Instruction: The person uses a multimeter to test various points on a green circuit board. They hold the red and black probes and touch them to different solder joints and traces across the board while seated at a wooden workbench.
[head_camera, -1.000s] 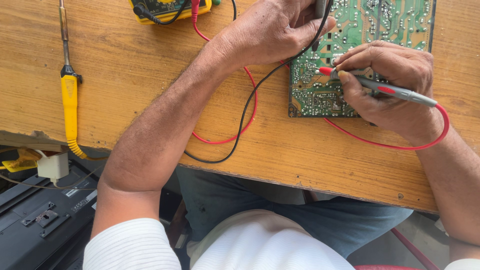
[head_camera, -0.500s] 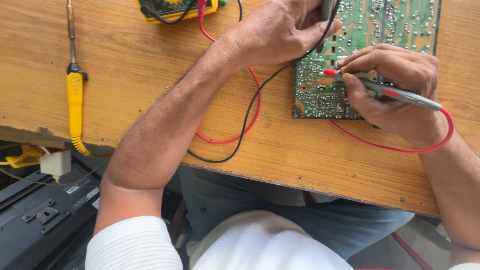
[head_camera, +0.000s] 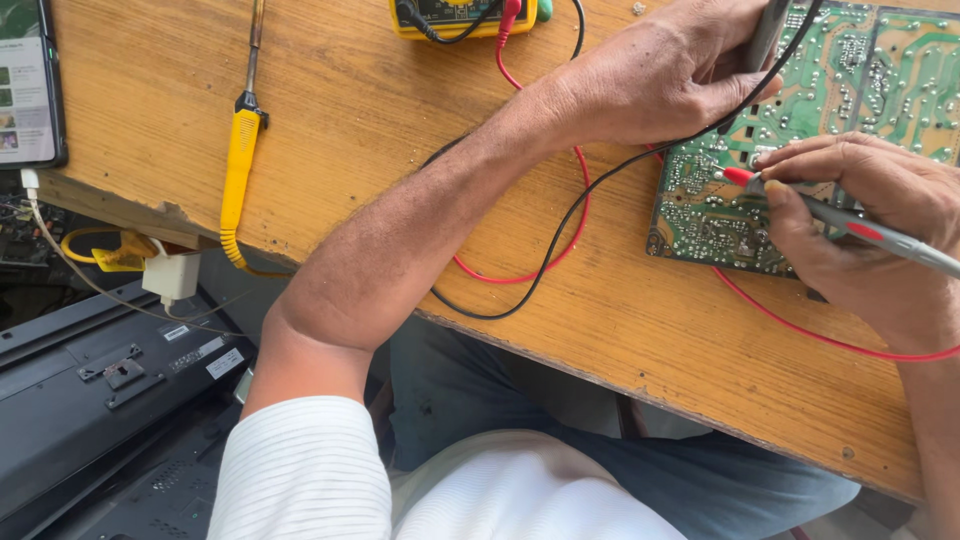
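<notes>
So that its tip can touch one tiny spot, the right hand (head_camera: 880, 240) pinches the red probe (head_camera: 850, 225) like a pencil on the green board (head_camera: 720, 225). The left hand (head_camera: 670, 75) has its grip closed on the black probe (head_camera: 765, 40) higher up the board, which lies flat on the wooden surface (head_camera: 400, 130).

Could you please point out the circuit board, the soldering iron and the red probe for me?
circuit board (head_camera: 890, 90), head view, bare green surface.
soldering iron (head_camera: 240, 165), head view, yellow handle.
red probe (head_camera: 738, 176), head view, red collar near tip.
</notes>
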